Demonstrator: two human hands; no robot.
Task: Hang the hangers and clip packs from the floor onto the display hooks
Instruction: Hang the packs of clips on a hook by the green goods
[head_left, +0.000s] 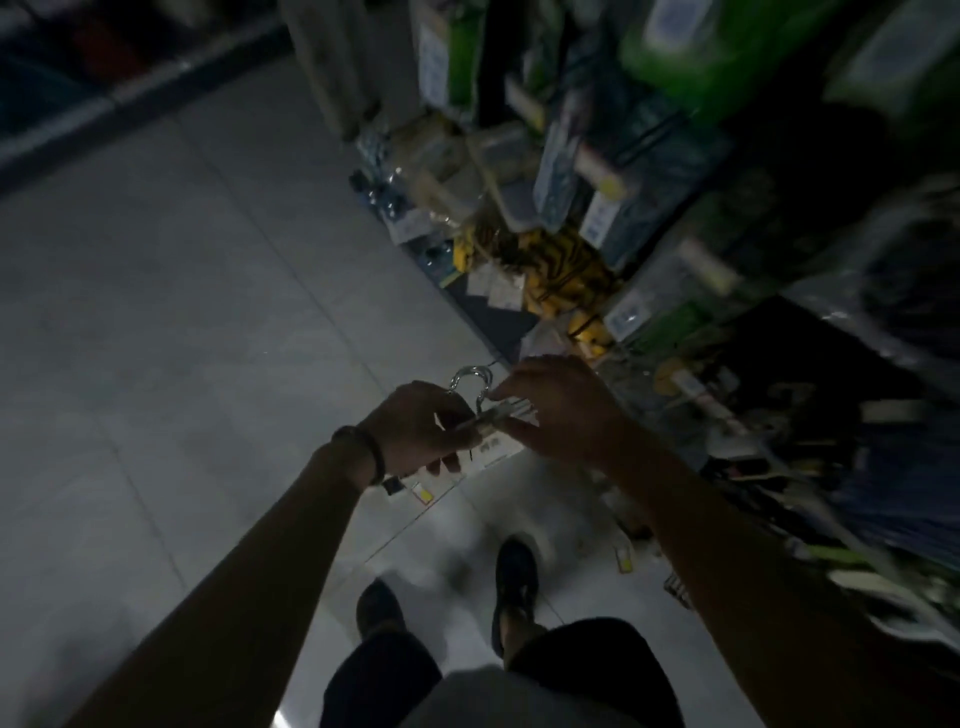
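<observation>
So I'm standing in the aisle with a hanger pack (493, 418) held up in front of me at about waist height, well clear of the floor (182, 312). My left hand (415, 426) has it from underneath, with the fingers (451, 461) curled round the bundle and the white card label (493, 451), so that hand carries the weight. My right hand (561, 410) pinches the top edge right beside the shiny metal hooks (470, 382). I reckon I'm holding it that way so I can line the hooks up and keep them bunched together before they go on a peg. If they splay, they'll snag.

The display rack (727, 260) is just off to my right, crammed with hanging packs. It's too dark and blurry there for me to pick out a free display hook.

Down by my right shoe (514, 577) a small pack (625, 558) with a yellow bit lies on the tiles. There's something else near it by the foot of the rack, but I can't tell what it is. So my guess is there's more to pick up after this one. Next up is turning right and finding a peg.
</observation>
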